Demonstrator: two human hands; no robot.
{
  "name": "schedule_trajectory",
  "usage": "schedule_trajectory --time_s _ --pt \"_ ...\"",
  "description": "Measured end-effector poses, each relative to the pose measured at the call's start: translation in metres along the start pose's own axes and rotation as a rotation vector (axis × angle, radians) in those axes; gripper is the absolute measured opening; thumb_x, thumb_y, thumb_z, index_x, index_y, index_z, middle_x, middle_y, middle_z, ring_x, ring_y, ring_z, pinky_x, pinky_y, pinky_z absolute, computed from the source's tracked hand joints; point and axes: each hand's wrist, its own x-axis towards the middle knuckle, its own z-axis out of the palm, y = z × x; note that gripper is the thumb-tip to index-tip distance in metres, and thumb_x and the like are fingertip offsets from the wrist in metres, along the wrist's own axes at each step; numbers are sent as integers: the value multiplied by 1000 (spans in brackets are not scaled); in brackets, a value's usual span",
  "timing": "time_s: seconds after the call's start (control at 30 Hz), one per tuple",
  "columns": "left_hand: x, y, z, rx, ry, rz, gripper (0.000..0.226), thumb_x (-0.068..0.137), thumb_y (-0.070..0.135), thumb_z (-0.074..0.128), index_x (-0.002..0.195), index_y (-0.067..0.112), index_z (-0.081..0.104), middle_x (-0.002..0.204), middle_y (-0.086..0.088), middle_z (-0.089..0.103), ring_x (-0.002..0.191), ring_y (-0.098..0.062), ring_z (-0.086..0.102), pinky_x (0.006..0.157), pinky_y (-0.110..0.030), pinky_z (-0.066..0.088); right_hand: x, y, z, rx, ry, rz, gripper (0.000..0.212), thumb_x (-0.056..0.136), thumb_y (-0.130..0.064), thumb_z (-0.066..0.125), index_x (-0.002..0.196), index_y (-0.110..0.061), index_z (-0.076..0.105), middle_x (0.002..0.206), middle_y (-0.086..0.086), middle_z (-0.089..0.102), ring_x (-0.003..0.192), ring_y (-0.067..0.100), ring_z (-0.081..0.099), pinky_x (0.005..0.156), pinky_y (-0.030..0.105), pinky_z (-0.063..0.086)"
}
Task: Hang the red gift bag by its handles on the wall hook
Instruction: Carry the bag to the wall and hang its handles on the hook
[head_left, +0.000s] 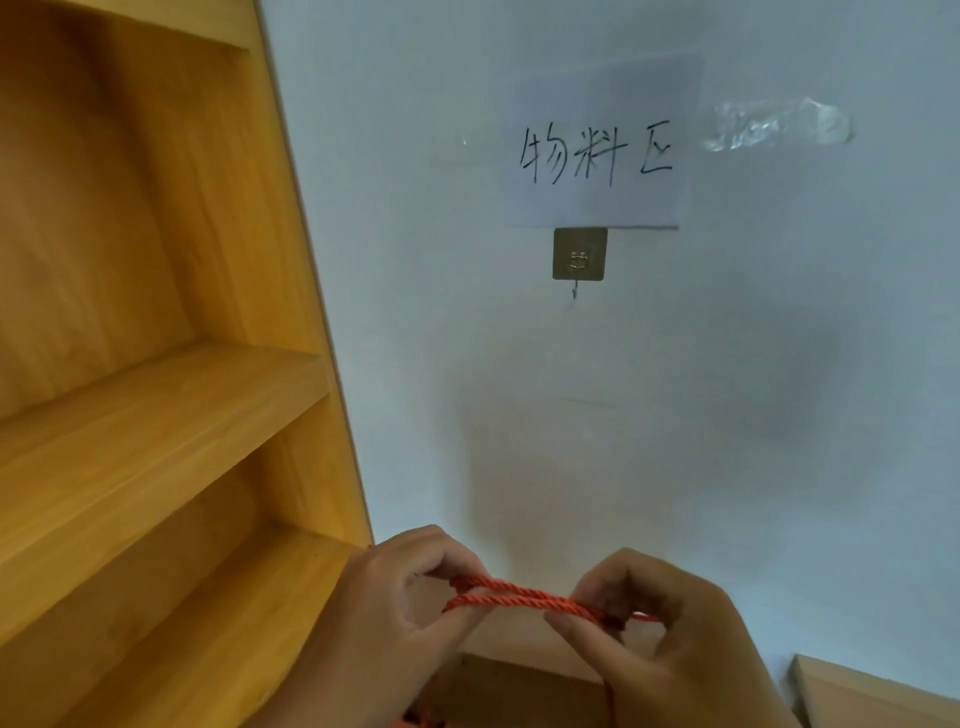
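The red twisted rope handles (524, 596) of the gift bag stretch between my two hands at the bottom of the head view. My left hand (384, 608) pinches their left end and my right hand (660, 634) pinches their right end. The bag itself is hidden below the frame apart from a sliver of red (421, 721) at the bottom edge. The wall hook (578, 260) is a square adhesive plate with a small metal hook, high on the white wall, well above the handles.
A handwritten paper sign (597, 156) is stuck just above the hook, with a strip of clear tape (774, 124) to its right. A wooden shelf unit (171, 374) fills the left side. Brown cardboard pieces (872, 696) lie low on the right.
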Motion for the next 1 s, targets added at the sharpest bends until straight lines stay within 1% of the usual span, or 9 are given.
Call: schedule_trajectory --time_s 0.1,0.23,0.3,0.5,0.63,0.7,0.8,0.9,1.0 --pt "25 -1 5 -5 -7 -14 16 79 17 88 79 30 78 81 12 78 84 -10 74 71 -24 58 20 3 -8 -14 -8 16 15 74 -23 89 73 -27 75 67 -7 78 65 13 73 65 27 62" --pt "58 -2 8 -123 27 -44 14 79 17 87 78 28 79 80 8 81 83 -10 76 75 -26 57 44 1 -23 74 -61 74 10 79 -15 87 79 -22 80 76 -2 83 71 14 78 78 39 65" --pt "75 -3 8 -142 32 -42 13 80 19 86 79 29 79 80 10 82 83 -9 76 77 -27 59 58 0 -28 111 -42 94 10 80 -14 87 81 -22 81 79 1 84 75 17 80 79 41 67" --pt "124 -10 8 -177 2 -6 12 83 21 84 79 31 78 80 9 81 83 -10 77 79 -27 58 97 -1 -26 65 75 83 5 81 -22 85 81 -25 81 78 -3 83 71 14 78 74 37 67" --pt "156 -20 6 -189 -20 32 10 81 24 84 77 29 78 79 10 81 82 -6 75 73 -13 54 122 0 -21 31 124 79 5 81 -25 85 79 -27 81 75 -6 81 65 9 75 67 23 64" --pt "172 -28 4 -184 -43 54 10 81 23 85 76 29 78 79 11 80 82 -7 75 72 -10 54 135 1 -18 7 145 94 5 79 -26 85 79 -28 81 72 -3 80 64 12 75 65 21 63" --pt "196 -39 1 -198 -125 86 10 79 23 87 78 29 79 79 10 80 81 -7 76 74 -15 58 153 0 -16 -3 149 125 7 75 -30 86 80 -29 82 65 8 78 60 20 75 60 23 61" --pt "221 -47 -3 -183 -189 137 8 77 24 88 77 26 80 80 10 80 81 -7 76 75 -18 59 171 -4 -15 19 134 162 15 67 -38 82 75 -25 82 60 12 76 52 17 73 52 16 53" --pt "245 -55 -6 -183 -217 168 9 75 24 89 75 24 80 78 9 80 80 -6 76 72 -13 57 191 -4 -13 18 155 194 20 63 -38 81 74 -22 82 58 15 74 47 17 71 50 15 52"
